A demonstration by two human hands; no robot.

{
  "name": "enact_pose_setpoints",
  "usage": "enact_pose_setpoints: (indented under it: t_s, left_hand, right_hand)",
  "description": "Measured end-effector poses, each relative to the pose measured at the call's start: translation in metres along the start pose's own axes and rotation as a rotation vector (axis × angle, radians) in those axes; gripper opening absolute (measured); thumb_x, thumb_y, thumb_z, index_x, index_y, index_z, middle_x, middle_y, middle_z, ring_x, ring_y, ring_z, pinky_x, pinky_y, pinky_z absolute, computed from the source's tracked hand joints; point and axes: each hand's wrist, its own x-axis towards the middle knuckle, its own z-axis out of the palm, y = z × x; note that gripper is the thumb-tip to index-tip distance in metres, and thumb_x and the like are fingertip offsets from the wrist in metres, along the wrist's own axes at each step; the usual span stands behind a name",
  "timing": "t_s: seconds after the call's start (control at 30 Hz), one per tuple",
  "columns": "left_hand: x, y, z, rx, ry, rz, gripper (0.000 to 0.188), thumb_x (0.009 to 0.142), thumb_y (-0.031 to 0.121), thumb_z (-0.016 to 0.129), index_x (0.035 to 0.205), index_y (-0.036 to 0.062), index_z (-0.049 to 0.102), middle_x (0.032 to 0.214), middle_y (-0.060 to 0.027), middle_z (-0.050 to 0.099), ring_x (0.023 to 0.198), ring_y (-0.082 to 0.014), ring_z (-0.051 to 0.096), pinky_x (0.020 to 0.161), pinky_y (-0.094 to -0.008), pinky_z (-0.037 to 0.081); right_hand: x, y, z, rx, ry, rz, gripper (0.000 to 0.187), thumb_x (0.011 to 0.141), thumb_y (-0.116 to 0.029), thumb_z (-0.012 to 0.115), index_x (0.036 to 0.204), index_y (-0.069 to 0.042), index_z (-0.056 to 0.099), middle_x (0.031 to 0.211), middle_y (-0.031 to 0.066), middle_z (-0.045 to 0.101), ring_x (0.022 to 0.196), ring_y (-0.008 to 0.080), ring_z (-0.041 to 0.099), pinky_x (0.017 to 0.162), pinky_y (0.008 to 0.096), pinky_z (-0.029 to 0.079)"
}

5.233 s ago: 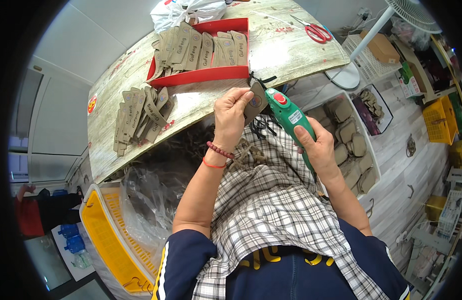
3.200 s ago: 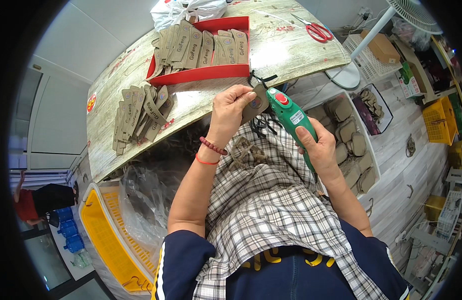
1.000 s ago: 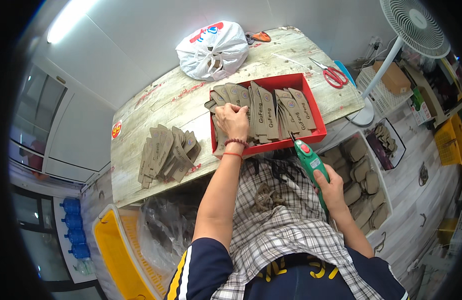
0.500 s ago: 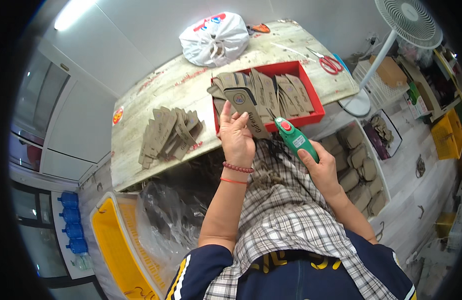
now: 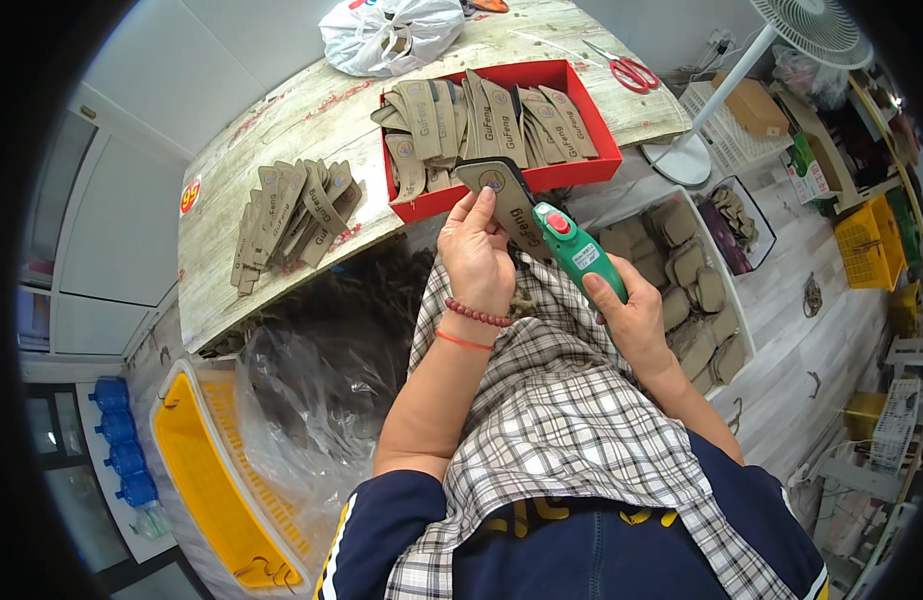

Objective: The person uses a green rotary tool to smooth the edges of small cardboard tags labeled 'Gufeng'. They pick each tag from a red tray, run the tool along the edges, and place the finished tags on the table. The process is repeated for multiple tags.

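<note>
"Some bits hide. Can we see the green tool point(image 5: 585, 252)'s tip?"
"It's hard to make out by our brown piece point(image 5: 514, 214)."
"Where's room?"
"Bare table point(image 5: 327, 125) shows left of the red box point(image 5: 582, 174)."
"And our grip?"
"Our left hand point(image 5: 478, 255) pinches the piece, which pokes up and right past the fingertips point(image 5: 486, 198); our right hand point(image 5: 634, 312) wraps the tool."

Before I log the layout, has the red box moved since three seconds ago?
Yes: the red box now sits farther right from the round sticker on the table, closer to its front edge.
</note>
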Motion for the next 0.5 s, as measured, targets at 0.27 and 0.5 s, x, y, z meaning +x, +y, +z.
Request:
enact_pose_setpoints:
  t_s: [0.27,0.5]
  left_hand:
    - [-0.006,-0.004,-0.003,0.106,-0.018,-0.025,0.009,0.091,0.006,0.063,0.099,0.0031,0.061,0.092,-0.0069,0.069,0.084,-0.0165,0.066,0.077,-0.0313,0.051]
    - [-0.009,-0.005,-0.013,0.219,-0.053,-0.018,0.006,0.089,0.003,0.065,0.095,0.0015,0.063,0.088,-0.0064,0.069,0.076,-0.0125,0.065,0.07,-0.0247,0.051]
  right_hand:
    - [0.004,0.006,-0.002,0.028,0.004,0.019,0.045,0.09,-0.038,0.067,0.114,0.0,0.062,0.069,-0.0016,0.056,0.056,0.0042,0.048,0.051,0.022,0.04]
    - [0.008,0.005,-0.004,0.054,-0.012,0.003,0.045,0.091,-0.039,0.066,0.115,0.0,0.062,0.071,-0.0013,0.057,0.056,0.0045,0.049,0.051,0.0219,0.041]
